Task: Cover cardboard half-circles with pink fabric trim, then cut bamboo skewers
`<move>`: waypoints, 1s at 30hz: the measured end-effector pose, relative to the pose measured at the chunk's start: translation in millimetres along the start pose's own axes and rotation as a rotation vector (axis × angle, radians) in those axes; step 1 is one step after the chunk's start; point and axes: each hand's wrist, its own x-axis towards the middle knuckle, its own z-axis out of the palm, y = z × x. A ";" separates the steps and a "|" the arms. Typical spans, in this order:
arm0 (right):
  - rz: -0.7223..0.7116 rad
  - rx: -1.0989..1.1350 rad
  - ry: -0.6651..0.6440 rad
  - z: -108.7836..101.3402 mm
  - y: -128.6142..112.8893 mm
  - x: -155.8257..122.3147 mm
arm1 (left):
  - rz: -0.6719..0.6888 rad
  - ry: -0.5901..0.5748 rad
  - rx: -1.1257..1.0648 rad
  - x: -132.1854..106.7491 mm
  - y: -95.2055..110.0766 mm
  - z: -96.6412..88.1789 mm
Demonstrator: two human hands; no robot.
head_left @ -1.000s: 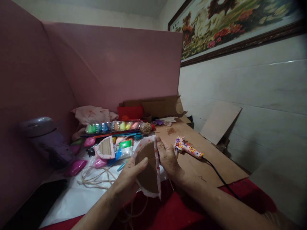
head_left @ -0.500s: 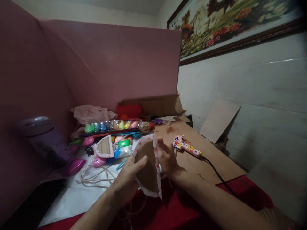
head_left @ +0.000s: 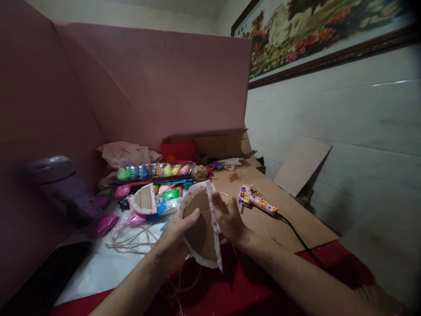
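My left hand (head_left: 174, 241) grips a cardboard piece (head_left: 199, 232) edged with white red-dotted fabric, thumb lying across its brown face. My right hand (head_left: 228, 217) presses against the fabric edge on the piece's right side, fingers bent at the fabric. The piece is held upright above the red cloth (head_left: 250, 285). A second fabric-edged cardboard piece (head_left: 144, 201) lies on the white sheet to the left. A dotted glue gun (head_left: 258, 200) rests on the brown board just right of my right hand.
Pink partition walls stand behind and left. Colourful clay packets (head_left: 154, 171), a twine ball (head_left: 199, 173), loose twine (head_left: 131, 237), a purple appliance (head_left: 62, 184), a cardboard box (head_left: 220, 145) and a leaning board (head_left: 301, 164) crowd the table. The gun's black cord (head_left: 305, 250) runs toward me.
My right hand has shifted slightly along the fabric edge, its fingers opening then bending back on it. The left hand keeps its hold on the piece.
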 end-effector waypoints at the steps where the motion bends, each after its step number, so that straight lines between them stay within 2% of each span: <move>1: 0.019 0.058 -0.029 -1.1 -1.1 -0.2 | 0.021 -0.001 -0.004 0.4 1.8 -0.7; 3: 0.059 0.142 -0.090 -1.9 -3.2 -1.1 | 0.059 0.001 -0.012 1.8 4.6 -3.0; 5: 0.045 0.125 -0.123 -0.7 -4.5 -2.3 | 0.082 -0.002 -0.018 3.2 5.5 -5.5; 10: -0.102 -0.132 -0.079 4.9 -2.0 -4.4 | 0.118 0.011 -0.017 5.6 2.3 -8.9; 15: -0.199 -0.438 -0.014 4.8 2.2 -4.9 | 0.085 0.052 0.007 8.0 -0.2 -10.3; 20: -0.240 -0.541 -0.017 2.8 -0.9 -6.8 | 0.095 0.047 0.016 6.6 1.8 -7.0; 23: -0.220 -0.393 -0.060 1.6 -4.7 -7.4 | 0.101 0.039 0.002 6.9 6.6 -8.0; 27: 0.023 0.106 -0.158 2.5 -5.9 -6.4 | 0.056 0.063 -0.039 11.5 14.3 -16.1; 30: 0.131 0.262 -0.292 6.2 -3.7 -7.7 | 0.086 0.100 -0.043 14.9 16.4 -21.3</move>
